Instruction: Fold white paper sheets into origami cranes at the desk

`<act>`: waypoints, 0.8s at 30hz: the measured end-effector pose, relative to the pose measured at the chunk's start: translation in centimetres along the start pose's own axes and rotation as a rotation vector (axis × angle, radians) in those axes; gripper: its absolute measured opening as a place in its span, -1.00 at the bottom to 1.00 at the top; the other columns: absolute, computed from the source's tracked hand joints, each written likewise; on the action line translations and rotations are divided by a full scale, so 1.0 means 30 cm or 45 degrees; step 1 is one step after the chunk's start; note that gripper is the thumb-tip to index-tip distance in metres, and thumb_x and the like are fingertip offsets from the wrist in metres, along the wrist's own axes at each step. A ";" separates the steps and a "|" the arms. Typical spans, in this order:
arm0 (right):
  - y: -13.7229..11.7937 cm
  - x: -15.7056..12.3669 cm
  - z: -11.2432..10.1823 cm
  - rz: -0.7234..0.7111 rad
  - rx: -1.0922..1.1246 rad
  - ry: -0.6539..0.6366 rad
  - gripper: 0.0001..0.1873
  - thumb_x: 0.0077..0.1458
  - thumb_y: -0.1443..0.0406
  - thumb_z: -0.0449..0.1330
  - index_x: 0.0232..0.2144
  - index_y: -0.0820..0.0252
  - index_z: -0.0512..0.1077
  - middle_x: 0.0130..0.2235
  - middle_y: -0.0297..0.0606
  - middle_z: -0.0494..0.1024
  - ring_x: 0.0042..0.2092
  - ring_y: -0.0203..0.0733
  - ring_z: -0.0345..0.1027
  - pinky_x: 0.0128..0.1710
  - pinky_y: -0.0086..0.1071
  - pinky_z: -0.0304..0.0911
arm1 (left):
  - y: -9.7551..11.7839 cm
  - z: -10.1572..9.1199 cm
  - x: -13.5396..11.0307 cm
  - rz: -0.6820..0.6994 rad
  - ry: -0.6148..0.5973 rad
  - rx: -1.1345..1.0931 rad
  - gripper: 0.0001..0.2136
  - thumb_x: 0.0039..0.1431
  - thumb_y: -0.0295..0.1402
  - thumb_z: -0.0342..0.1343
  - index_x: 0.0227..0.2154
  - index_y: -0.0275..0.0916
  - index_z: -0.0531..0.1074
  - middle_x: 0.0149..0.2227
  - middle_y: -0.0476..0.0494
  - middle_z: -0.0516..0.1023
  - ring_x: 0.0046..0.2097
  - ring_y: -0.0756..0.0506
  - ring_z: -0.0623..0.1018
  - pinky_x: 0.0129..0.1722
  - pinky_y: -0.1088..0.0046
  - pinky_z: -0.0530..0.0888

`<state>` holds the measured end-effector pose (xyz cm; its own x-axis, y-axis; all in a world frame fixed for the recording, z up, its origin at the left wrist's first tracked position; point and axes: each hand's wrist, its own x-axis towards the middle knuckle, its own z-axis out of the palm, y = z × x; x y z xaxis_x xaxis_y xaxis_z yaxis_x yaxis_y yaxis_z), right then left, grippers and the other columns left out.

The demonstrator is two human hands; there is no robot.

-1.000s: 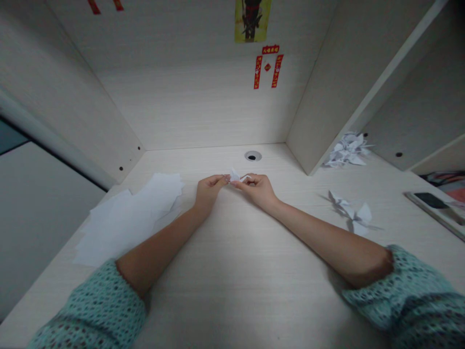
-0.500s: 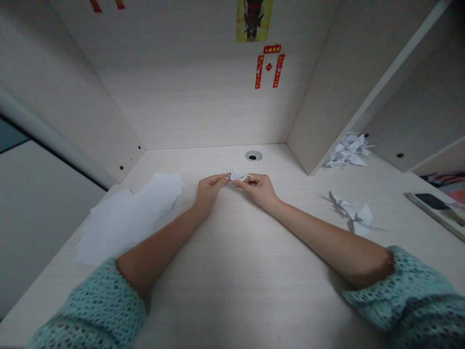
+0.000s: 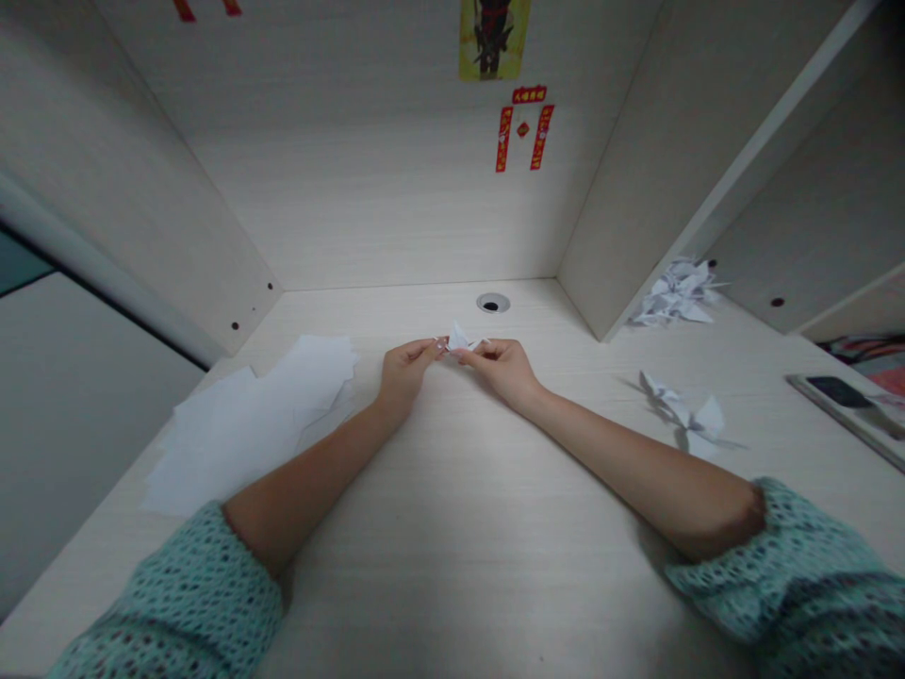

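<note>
White paper (image 3: 459,338) is getting pinched by the left hand (image 3: 404,370) and right hand (image 3: 503,368), looking nearly folded, with flat sheets (image 3: 247,424) lying unfolded nearby.

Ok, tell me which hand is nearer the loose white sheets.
Left. The left hand sits just right of the white sheets, pinching the folded paper; the right hand pinches it from the far side, farther from the sheets.
</note>
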<state>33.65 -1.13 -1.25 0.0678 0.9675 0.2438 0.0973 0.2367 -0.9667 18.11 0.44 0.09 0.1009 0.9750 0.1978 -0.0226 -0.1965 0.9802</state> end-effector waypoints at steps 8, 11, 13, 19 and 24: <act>-0.008 0.000 -0.002 -0.022 -0.015 -0.047 -0.70 -0.16 0.09 0.31 -0.66 0.22 0.49 -0.58 -0.30 0.50 -0.53 -0.32 0.22 -0.51 -0.41 0.03 | -0.003 0.001 0.008 -0.009 0.085 -0.008 -0.78 -0.05 -0.18 0.21 -0.47 -0.24 0.59 -0.47 -0.08 0.58 -0.39 -0.02 0.46 -0.32 0.47 0.34; -0.009 -0.003 -0.003 -0.023 -0.040 -0.039 -0.69 -0.17 0.11 0.32 -0.68 0.22 0.47 -0.60 -0.31 0.47 -0.54 -0.33 0.19 -0.51 -0.41 0.01 | -0.006 -0.001 0.011 -0.025 0.106 0.003 -0.76 -0.04 -0.17 0.21 -0.44 -0.24 0.60 -0.44 -0.10 0.59 -0.39 -0.02 0.46 -0.34 0.47 0.33; -0.008 -0.004 -0.004 -0.025 -0.044 -0.041 -0.70 -0.16 0.11 0.31 -0.68 0.23 0.47 -0.61 -0.32 0.46 -0.55 -0.33 0.18 -0.51 -0.41 0.00 | -0.008 -0.002 0.011 -0.014 0.095 0.003 -0.77 -0.03 -0.18 0.20 -0.44 -0.24 0.60 -0.42 -0.11 0.60 -0.38 -0.02 0.46 -0.33 0.47 0.34; -0.010 -0.003 0.001 -0.016 -0.044 -0.053 -0.69 -0.16 0.10 0.31 -0.67 0.23 0.47 -0.61 -0.33 0.45 -0.56 -0.35 0.13 -0.53 -0.41 -0.03 | -0.005 0.007 0.004 0.018 0.170 -0.020 -0.80 -0.04 -0.21 0.22 -0.46 -0.24 0.59 -0.43 -0.10 0.60 -0.37 -0.03 0.48 -0.30 0.47 0.35; -0.016 -0.005 0.004 0.003 -0.058 -0.062 -0.66 -0.17 0.07 0.30 -0.69 0.22 0.46 -0.63 -0.33 0.43 -0.55 -0.34 0.16 -0.53 -0.42 -0.01 | 0.010 0.012 0.000 0.019 0.200 0.004 -0.82 -0.03 -0.24 0.20 -0.52 -0.25 0.58 -0.47 -0.10 0.58 -0.37 -0.03 0.48 -0.32 0.46 0.35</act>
<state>33.47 -1.36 -0.81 0.0199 0.9714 0.2367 0.1420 0.2316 -0.9624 18.46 0.35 0.40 -0.0565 0.9761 0.2098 -0.0196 -0.2112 0.9773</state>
